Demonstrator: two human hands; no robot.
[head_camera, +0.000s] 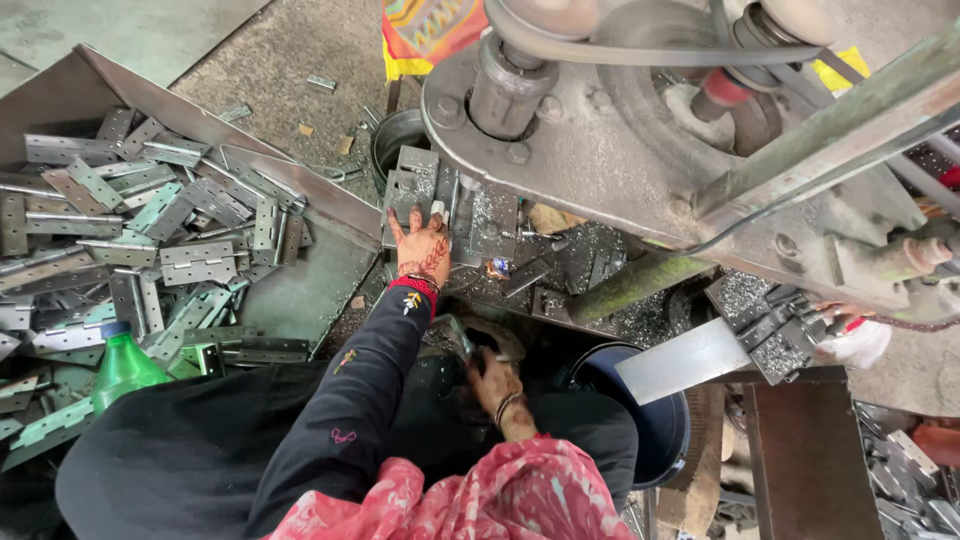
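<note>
Left hand flat on the hinge plates under the machine, right hand low by the bucket.
Left hand (424, 247), fingers spread apart, presses a grey hinge plate (412, 183) at the worktop's (560, 262) near edge; right hand (495, 384) has its fingers closed on a small metal piece (458, 335) beside the blue bucket (655, 425).

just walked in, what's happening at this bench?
A person sits at a belt-driven machine. The left hand lies flat on a metal hinge plate on the machine bed, amid metal shavings. The right hand, lower down, grips a small dark part that is hard to make out. A tray of hinges sits to the left, with a green bottle.
</note>
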